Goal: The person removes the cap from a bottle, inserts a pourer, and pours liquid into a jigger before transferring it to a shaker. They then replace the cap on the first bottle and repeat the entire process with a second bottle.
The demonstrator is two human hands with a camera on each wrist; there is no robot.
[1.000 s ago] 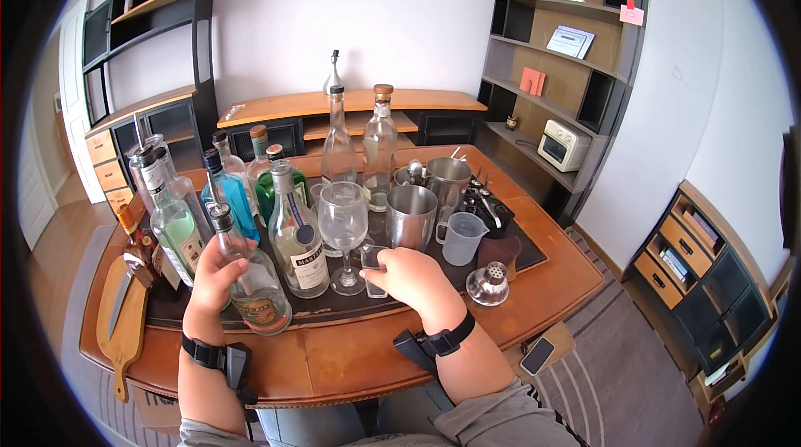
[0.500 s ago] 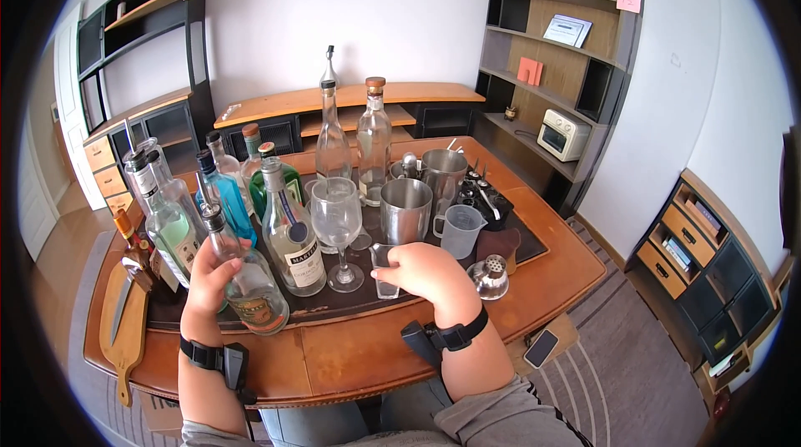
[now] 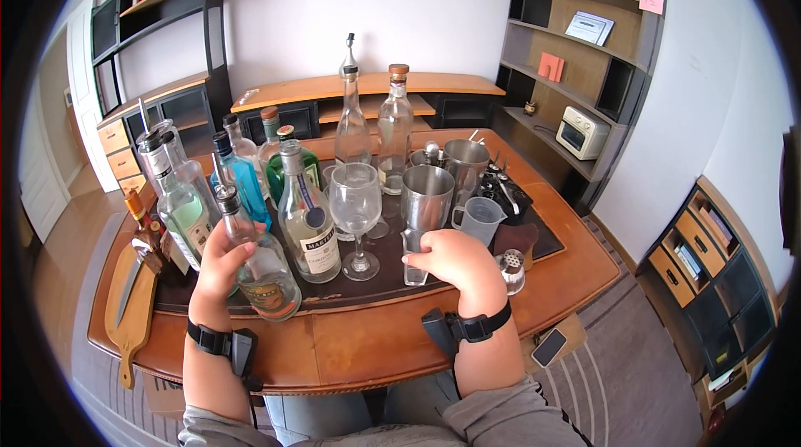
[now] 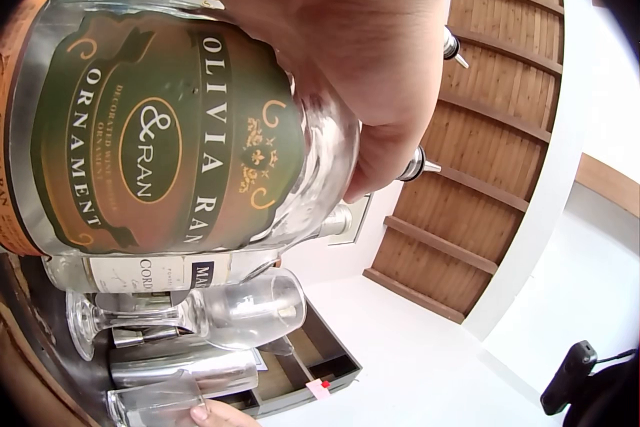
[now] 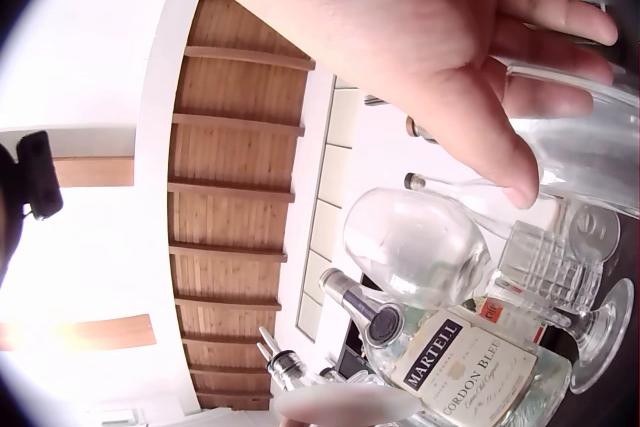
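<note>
My left hand (image 3: 221, 267) grips a clear bottle (image 3: 271, 282) below its neck, tilted on the table's front part. A metal pourer tops the bottle, and its green-brown label (image 4: 165, 137) faces the left wrist camera. My right hand (image 3: 459, 257) holds a small clear glass (image 3: 415, 274) near its rim; in the right wrist view the thumb (image 5: 500, 152) lies on the near side and the fingers on the far side. A stemmed wine glass (image 3: 355, 201) and a Martell bottle (image 3: 319, 251) stand between my hands. Directly behind the small glass is a metal shaker cup (image 3: 427, 201).
Several bottles crowd the left side, including a blue one (image 3: 242, 184). A wooden board (image 3: 133, 326) with a knife (image 3: 129, 288) lies at far left. On the right stand a plastic measuring jug (image 3: 480, 222) and a strainer top (image 3: 511, 267). Tall clear bottles (image 3: 395, 134) rise behind.
My right hand has carried the small glass to the right, away from the wine glass. My left hand keeps its grip on the bottle. The head view has shifted slightly.
</note>
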